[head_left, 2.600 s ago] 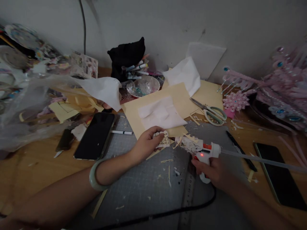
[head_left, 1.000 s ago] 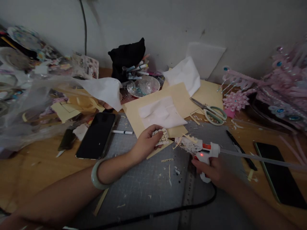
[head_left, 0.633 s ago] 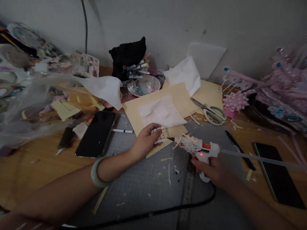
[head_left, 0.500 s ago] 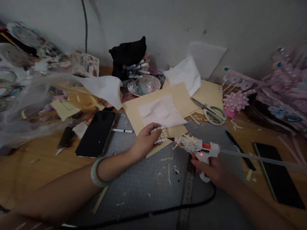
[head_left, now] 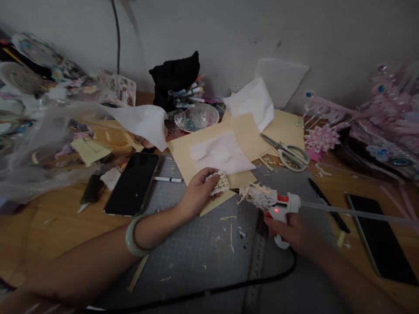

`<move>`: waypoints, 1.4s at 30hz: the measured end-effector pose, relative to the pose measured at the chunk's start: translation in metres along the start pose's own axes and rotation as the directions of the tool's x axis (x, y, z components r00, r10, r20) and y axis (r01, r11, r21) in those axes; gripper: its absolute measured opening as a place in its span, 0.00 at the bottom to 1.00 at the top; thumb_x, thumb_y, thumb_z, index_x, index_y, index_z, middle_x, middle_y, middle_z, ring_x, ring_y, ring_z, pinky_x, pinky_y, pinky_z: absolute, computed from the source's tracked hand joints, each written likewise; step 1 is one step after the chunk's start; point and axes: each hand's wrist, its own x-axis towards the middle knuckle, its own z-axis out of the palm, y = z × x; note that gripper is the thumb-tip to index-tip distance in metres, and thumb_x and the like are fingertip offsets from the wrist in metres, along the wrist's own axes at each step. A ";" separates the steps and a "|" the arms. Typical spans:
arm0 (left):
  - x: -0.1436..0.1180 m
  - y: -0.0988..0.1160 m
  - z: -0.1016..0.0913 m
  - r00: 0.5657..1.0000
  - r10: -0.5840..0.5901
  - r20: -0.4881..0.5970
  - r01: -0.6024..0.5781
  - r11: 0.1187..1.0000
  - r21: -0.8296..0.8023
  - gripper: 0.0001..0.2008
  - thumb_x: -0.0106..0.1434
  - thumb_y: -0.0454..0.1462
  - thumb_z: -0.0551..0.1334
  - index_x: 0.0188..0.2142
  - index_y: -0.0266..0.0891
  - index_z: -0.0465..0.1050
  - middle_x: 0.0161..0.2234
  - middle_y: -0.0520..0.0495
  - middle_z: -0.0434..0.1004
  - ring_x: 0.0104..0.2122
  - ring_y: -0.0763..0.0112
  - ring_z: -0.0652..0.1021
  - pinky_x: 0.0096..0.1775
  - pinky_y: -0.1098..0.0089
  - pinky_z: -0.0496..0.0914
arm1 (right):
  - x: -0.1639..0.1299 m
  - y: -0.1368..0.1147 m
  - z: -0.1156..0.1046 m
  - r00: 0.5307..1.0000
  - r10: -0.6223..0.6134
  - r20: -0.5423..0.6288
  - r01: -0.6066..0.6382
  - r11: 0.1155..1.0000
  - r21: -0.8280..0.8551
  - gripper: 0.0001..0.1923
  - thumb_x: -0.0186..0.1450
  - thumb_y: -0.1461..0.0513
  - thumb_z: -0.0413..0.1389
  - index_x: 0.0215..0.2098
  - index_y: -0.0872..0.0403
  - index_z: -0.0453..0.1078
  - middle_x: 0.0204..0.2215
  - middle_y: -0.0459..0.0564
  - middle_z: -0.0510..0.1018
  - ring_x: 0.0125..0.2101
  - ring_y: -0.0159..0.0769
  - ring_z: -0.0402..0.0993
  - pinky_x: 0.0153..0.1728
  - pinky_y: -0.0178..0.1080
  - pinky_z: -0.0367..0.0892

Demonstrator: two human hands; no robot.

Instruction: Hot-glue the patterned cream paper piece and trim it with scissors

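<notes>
My left hand [head_left: 197, 195], with a pale green bangle [head_left: 132, 237] on the wrist, pinches a small white paper cutout with a black scale pattern [head_left: 221, 182] above a grey cutting mat [head_left: 203, 244]. My right hand [head_left: 290, 229] grips a white hot glue gun [head_left: 273, 203] whose red light is on. Its paper-crusted nozzle points left toward the cutout, a short gap away. A clear glue stick [head_left: 353, 213] sticks out of the gun's back to the right. The gun's black cord [head_left: 229, 288] runs across the mat.
Beige paper sheets [head_left: 242, 131] and white tissue [head_left: 221, 153] lie behind the hands. Scissors [head_left: 290, 153] and a black pen [head_left: 325, 205] lie to the right, phones at left [head_left: 132, 184] and right [head_left: 379, 239]. Pink ornaments [head_left: 376, 122] fill the right; a clear plastic bag [head_left: 39, 148] covers clutter at left.
The hands have hardly moved. My left hand has raised and turned the cutout slightly; the glue gun has shifted a little to the right.
</notes>
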 end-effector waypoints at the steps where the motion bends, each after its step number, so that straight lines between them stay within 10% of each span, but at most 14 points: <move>1: 0.000 0.000 0.000 1.000 0.001 -0.003 -0.001 1.000 -0.006 0.10 0.52 0.41 0.60 0.32 0.38 0.64 0.21 0.55 0.67 0.17 0.80 0.68 0.19 0.78 0.62 | 0.001 0.000 -0.001 1.000 0.017 0.023 -0.017 0.999 0.028 0.12 0.51 0.54 0.52 0.18 0.53 0.64 0.12 0.44 0.67 0.16 0.31 0.63 0.17 0.33 0.59; 9: -0.003 0.002 0.002 1.000 0.024 0.008 -0.024 0.999 -0.045 0.10 0.52 0.40 0.60 0.31 0.38 0.64 0.20 0.56 0.66 0.17 0.80 0.68 0.19 0.78 0.62 | 0.008 -0.006 -0.012 0.999 -0.018 0.047 0.015 0.998 0.066 0.17 0.55 0.54 0.47 0.13 0.53 0.63 0.14 0.47 0.71 0.19 0.32 0.66 0.22 0.33 0.61; 19: -0.007 -0.001 0.002 0.969 0.014 0.248 0.018 0.992 -0.125 0.12 0.52 0.37 0.61 0.35 0.37 0.62 0.24 0.54 0.68 0.19 0.78 0.70 0.20 0.76 0.62 | 0.025 -0.013 -0.033 0.967 0.066 -0.246 -0.202 0.788 -0.582 0.28 0.57 0.42 0.43 0.13 0.53 0.62 0.10 0.47 0.67 0.15 0.33 0.63 0.17 0.33 0.49; 28: -0.013 -0.006 0.002 0.942 -0.012 0.336 -0.037 0.989 0.140 0.18 0.47 0.38 0.65 0.38 0.38 0.65 0.30 0.52 0.70 0.26 0.77 0.70 0.29 0.74 0.65 | 0.016 -0.013 -0.029 0.873 -0.247 -0.421 -0.159 0.671 -0.724 0.26 0.59 0.45 0.44 0.18 0.54 0.66 0.14 0.48 0.69 0.17 0.33 0.62 0.18 0.34 0.48; 31: -0.014 -0.004 0.001 0.943 -0.004 0.333 -0.075 0.972 0.223 0.18 0.47 0.38 0.65 0.38 0.38 0.66 0.31 0.51 0.71 0.28 0.75 0.71 0.31 0.74 0.66 | 0.006 -0.017 -0.016 0.795 -0.429 -0.429 0.135 0.814 -0.565 0.15 0.59 0.52 0.48 0.26 0.55 0.68 0.18 0.47 0.70 0.20 0.31 0.64 0.23 0.34 0.57; 33: -0.014 -0.004 0.001 0.939 -0.004 0.343 -0.080 0.970 0.230 0.18 0.47 0.38 0.65 0.38 0.38 0.66 0.31 0.51 0.71 0.28 0.75 0.71 0.31 0.73 0.66 | 0.000 -0.021 0.000 0.837 -0.369 -0.404 0.280 0.923 -0.265 0.12 0.59 0.55 0.50 0.30 0.54 0.68 0.19 0.45 0.69 0.19 0.28 0.65 0.21 0.32 0.60; 36: -0.015 -0.004 0.001 0.929 -0.012 0.371 -0.071 0.975 0.209 0.16 0.47 0.38 0.65 0.36 0.37 0.66 0.29 0.53 0.71 0.27 0.76 0.71 0.32 0.73 0.65 | -0.004 -0.026 0.023 0.979 -0.122 -0.163 0.159 0.960 0.233 0.13 0.58 0.55 0.49 0.35 0.54 0.66 0.15 0.40 0.66 0.13 0.26 0.63 0.14 0.30 0.59; 42: -0.014 -0.006 -0.001 0.913 -0.018 0.408 -0.092 0.964 0.249 0.16 0.46 0.39 0.65 0.35 0.37 0.67 0.30 0.53 0.71 0.28 0.76 0.71 0.33 0.73 0.64 | -0.001 -0.022 0.042 0.999 -0.015 0.048 -0.009 0.887 0.462 0.10 0.56 0.58 0.52 0.32 0.56 0.66 0.14 0.40 0.69 0.12 0.25 0.65 0.11 0.27 0.59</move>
